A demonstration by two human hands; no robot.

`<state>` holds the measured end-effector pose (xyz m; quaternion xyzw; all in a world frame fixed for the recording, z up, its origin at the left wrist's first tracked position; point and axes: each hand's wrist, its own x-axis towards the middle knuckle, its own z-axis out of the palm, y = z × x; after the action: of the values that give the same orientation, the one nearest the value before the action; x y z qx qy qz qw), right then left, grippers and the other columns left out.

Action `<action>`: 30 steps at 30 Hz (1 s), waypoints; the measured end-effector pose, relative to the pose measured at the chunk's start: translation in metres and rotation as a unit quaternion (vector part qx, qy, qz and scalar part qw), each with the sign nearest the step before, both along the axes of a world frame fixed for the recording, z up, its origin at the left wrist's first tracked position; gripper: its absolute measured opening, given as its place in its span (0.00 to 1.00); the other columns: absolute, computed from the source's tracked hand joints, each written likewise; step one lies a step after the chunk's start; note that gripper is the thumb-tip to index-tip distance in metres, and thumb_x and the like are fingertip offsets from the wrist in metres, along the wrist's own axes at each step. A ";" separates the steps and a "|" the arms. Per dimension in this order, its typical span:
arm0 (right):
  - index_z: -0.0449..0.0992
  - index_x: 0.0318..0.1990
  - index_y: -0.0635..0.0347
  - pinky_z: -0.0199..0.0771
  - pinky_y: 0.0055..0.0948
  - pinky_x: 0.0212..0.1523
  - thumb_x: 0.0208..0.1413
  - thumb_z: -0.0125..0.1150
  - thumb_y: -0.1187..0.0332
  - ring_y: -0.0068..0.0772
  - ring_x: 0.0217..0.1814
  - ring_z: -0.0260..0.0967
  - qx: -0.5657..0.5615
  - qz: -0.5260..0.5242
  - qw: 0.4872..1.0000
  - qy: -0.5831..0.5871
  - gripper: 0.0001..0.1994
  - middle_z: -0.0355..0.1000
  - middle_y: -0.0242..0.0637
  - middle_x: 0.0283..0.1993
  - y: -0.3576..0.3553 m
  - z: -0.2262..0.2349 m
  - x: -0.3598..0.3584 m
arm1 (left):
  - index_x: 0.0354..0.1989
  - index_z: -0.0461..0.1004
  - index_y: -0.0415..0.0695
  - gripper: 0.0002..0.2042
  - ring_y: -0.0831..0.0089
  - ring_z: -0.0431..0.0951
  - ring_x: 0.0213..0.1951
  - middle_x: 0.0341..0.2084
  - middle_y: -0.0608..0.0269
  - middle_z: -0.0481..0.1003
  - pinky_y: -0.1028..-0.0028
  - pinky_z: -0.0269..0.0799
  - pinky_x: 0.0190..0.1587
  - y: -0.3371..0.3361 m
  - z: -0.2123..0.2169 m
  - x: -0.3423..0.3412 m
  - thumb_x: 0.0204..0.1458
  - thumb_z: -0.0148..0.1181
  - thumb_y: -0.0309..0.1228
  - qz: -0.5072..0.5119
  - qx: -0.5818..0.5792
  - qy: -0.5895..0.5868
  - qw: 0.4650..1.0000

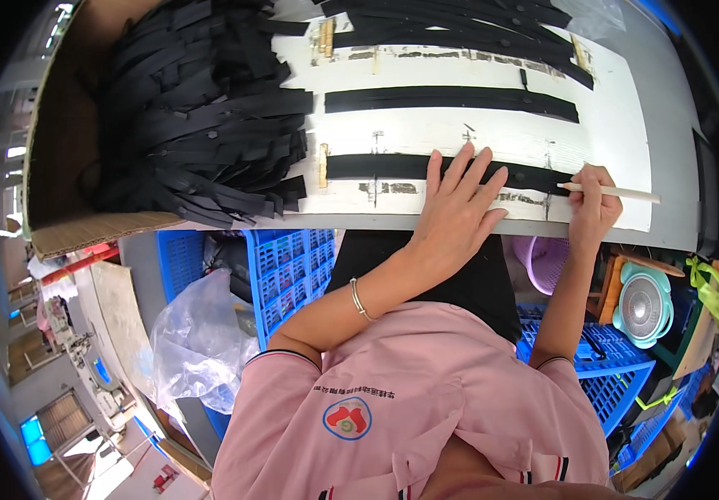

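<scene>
Left hand flat, fingers spread wide, pressing down on long black fabric strap lying along near edge of white worktop; right hand pinched around thin white marking pencil, tip touching strap's right end; second black strap parallel further back, more bundled behind it; big heap of black straps in cardboard box at left; small wooden stop blocks at strap's left end. Risks, judged: strap creeping under palm if pressure eases, mark landing off; pencil skidding on soft webbing; strap end slipping off worktop edge toward blue plastic crates below.
</scene>
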<state>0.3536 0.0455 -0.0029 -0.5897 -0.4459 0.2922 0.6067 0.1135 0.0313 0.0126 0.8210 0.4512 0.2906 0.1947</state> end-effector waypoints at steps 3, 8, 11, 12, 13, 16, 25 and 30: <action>0.82 0.34 0.63 0.56 0.14 0.23 0.66 0.59 0.69 0.11 0.23 0.61 0.032 -0.002 0.999 0.005 0.10 0.75 0.28 0.28 0.003 -0.006 0.005 | 0.66 0.69 0.39 0.27 0.42 0.55 0.73 0.69 0.41 0.61 0.35 0.40 0.71 0.032 -0.007 -0.003 0.61 0.62 0.40 -0.031 0.005 0.011 0.999; 0.81 0.33 0.63 0.55 0.13 0.21 0.67 0.60 0.68 0.10 0.22 0.60 0.023 0.002 1.000 0.007 0.11 0.74 0.28 0.26 0.007 0.000 -0.003 | 0.66 0.69 0.38 0.28 0.40 0.55 0.73 0.68 0.35 0.62 0.37 0.43 0.73 0.103 -0.016 -0.001 0.64 0.59 0.44 0.021 0.054 0.013 0.998; 0.81 0.33 0.63 0.54 0.13 0.21 0.68 0.60 0.67 0.10 0.22 0.59 -0.004 -0.013 1.000 0.010 0.12 0.73 0.28 0.26 0.007 -0.001 -0.002 | 0.61 0.74 0.38 0.23 0.41 0.57 0.73 0.65 0.38 0.67 0.44 0.48 0.73 0.085 -0.005 -0.011 0.62 0.62 0.39 0.010 0.037 -0.075 0.996; 0.82 0.33 0.63 0.54 0.13 0.21 0.68 0.60 0.67 0.09 0.22 0.59 -0.005 -0.009 1.000 0.005 0.12 0.73 0.28 0.25 0.008 0.000 -0.003 | 0.61 0.74 0.38 0.23 0.41 0.57 0.73 0.65 0.38 0.67 0.44 0.48 0.73 0.071 0.000 -0.019 0.62 0.62 0.39 0.009 0.037 -0.074 0.997; 0.82 0.33 0.62 0.54 0.13 0.21 0.68 0.60 0.67 0.09 0.21 0.58 -0.006 -0.006 1.000 0.001 0.11 0.72 0.27 0.24 0.008 0.002 -0.003 | 0.59 0.76 0.39 0.20 0.42 0.59 0.72 0.64 0.41 0.69 0.46 0.49 0.74 0.053 0.005 -0.030 0.61 0.64 0.35 0.018 0.039 -0.083 0.996; 0.82 0.34 0.62 0.53 0.13 0.21 0.68 0.60 0.67 0.09 0.20 0.57 -0.007 -0.013 1.000 -0.013 0.11 0.71 0.26 0.23 0.011 0.007 -0.009 | 0.54 0.80 0.42 0.17 0.44 0.60 0.72 0.63 0.50 0.72 0.49 0.50 0.74 -0.002 0.019 -0.071 0.55 0.68 0.25 0.114 0.068 -0.090 0.987; 0.82 0.35 0.62 0.52 0.13 0.21 0.68 0.61 0.66 0.08 0.20 0.56 -0.020 -0.009 0.999 -0.044 0.11 0.70 0.25 0.22 0.008 0.006 -0.008 | 0.74 0.63 0.55 0.38 0.35 0.37 0.77 0.77 0.44 0.46 0.34 0.27 0.71 -0.003 0.012 -0.199 0.53 0.70 0.36 0.367 0.121 0.169 0.907; 0.82 0.35 0.62 0.52 0.13 0.21 0.68 0.62 0.66 0.08 0.20 0.56 -0.015 -0.009 0.999 -0.030 0.11 0.70 0.25 0.22 0.010 0.004 -0.013 | 0.75 0.60 0.56 0.40 0.32 0.33 0.76 0.78 0.44 0.42 0.24 0.18 0.64 0.047 0.012 -0.209 0.53 0.71 0.43 0.367 0.158 0.187 0.897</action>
<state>0.3402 0.0559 0.0015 -0.6108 -0.4545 0.2755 0.5869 -0.0952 0.0782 0.0246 0.6561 0.6968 0.2500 -0.1464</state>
